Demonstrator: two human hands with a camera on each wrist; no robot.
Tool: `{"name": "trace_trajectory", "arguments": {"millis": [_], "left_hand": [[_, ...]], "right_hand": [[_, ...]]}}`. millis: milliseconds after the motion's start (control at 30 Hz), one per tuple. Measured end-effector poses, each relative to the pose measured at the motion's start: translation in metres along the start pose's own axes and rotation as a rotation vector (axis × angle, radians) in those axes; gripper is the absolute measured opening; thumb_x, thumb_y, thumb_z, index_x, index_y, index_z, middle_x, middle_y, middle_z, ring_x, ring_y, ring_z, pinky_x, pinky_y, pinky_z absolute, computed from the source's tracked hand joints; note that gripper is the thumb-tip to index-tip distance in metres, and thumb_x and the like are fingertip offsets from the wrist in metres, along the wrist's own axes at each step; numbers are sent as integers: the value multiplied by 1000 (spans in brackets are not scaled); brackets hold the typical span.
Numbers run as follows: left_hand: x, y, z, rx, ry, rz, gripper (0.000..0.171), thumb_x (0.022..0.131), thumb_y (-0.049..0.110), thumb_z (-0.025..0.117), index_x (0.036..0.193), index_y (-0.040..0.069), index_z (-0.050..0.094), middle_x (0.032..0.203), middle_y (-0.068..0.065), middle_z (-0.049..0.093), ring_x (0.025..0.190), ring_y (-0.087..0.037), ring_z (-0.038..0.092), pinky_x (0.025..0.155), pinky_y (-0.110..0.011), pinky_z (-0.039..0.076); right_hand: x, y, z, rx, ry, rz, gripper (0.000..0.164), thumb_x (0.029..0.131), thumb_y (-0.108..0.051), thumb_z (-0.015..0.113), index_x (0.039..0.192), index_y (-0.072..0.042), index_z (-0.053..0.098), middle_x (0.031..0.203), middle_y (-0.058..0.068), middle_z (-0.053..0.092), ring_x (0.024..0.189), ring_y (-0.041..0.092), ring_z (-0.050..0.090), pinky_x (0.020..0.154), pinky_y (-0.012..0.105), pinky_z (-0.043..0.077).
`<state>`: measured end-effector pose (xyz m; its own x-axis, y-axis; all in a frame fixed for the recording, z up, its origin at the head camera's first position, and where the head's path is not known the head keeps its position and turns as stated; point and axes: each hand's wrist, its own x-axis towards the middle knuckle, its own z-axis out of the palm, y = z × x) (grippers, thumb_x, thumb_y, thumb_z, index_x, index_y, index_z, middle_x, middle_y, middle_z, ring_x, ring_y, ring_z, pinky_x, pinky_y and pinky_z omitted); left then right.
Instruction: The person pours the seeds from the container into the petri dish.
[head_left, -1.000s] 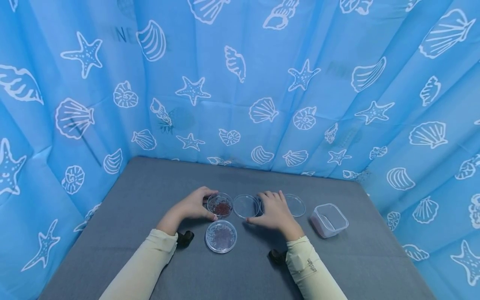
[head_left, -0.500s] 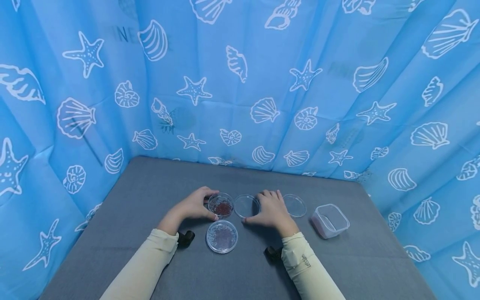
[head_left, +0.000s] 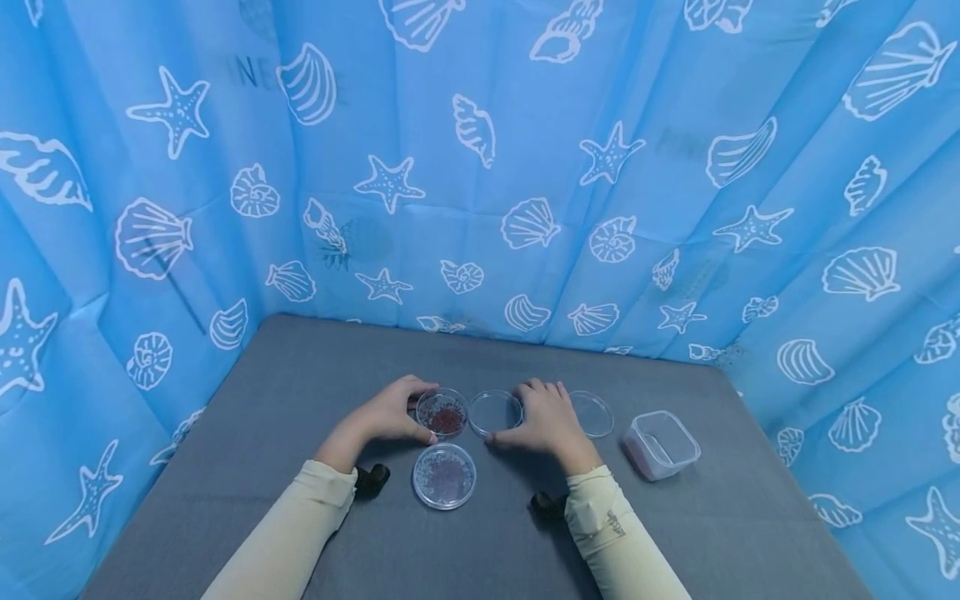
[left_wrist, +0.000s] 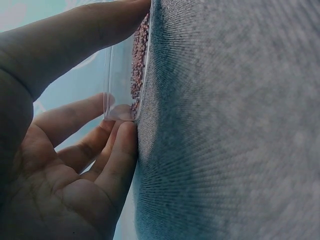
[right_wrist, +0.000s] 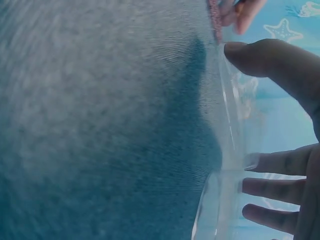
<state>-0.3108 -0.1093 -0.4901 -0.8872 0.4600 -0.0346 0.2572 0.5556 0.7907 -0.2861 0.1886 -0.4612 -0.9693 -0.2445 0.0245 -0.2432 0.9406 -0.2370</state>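
Observation:
My left hand [head_left: 390, 410] holds a clear petri dish [head_left: 442, 414] by its side, thumb [left_wrist: 107, 25] on the near edge and fingers round the far side. Reddish-brown grains [left_wrist: 139, 60] lie along its bottom. Beside it, a clear petri dish [head_left: 493, 412] with no visible grains sits within the grip of my right hand [head_left: 546, 417]. That hand's thumb [right_wrist: 245, 57] is on the near rim, its fingers at the far side. Closer to me lies another petri dish [head_left: 444, 477], thinly spread with purplish grains. The right hand partly covers the area between the dishes.
Past the right hand lies another clear round dish or lid [head_left: 592, 414]. Farther right stands a square translucent plastic tub [head_left: 660, 446] with something pinkish inside. Grey cloth covers the table [head_left: 360, 542]; a blue shell-patterned curtain [head_left: 450, 208] hangs around it.
My right hand has shifted slightly left, closing round the clear dish with the thumb at its near rim. My left hand stays on the grain-filled dish.

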Motion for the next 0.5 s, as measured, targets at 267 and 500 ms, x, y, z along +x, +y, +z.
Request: {"name": "trace_trajectory", "arguments": {"millis": [267, 500], "left_hand": [[1, -2, 0, -4, -3, -3, 94, 72, 21, 100, 153, 6, 56, 140, -13, 59, 132, -36, 60, 113, -51, 52], [2, -3, 1, -1, 0, -13, 94, 72, 21, 100, 154, 7, 56, 141, -12, 59, 133, -36, 60, 112, -51, 52]], "right_hand": [[-2, 7, 0, 136, 46, -23, 92, 70, -65, 90, 137, -8, 65, 143, 15, 63, 138, 39, 55, 126, 66, 29], [-10, 7, -5, 341, 45, -9, 93, 68, -58, 94, 140, -7, 62, 142, 14, 64, 138, 38, 56, 127, 64, 27]]}}
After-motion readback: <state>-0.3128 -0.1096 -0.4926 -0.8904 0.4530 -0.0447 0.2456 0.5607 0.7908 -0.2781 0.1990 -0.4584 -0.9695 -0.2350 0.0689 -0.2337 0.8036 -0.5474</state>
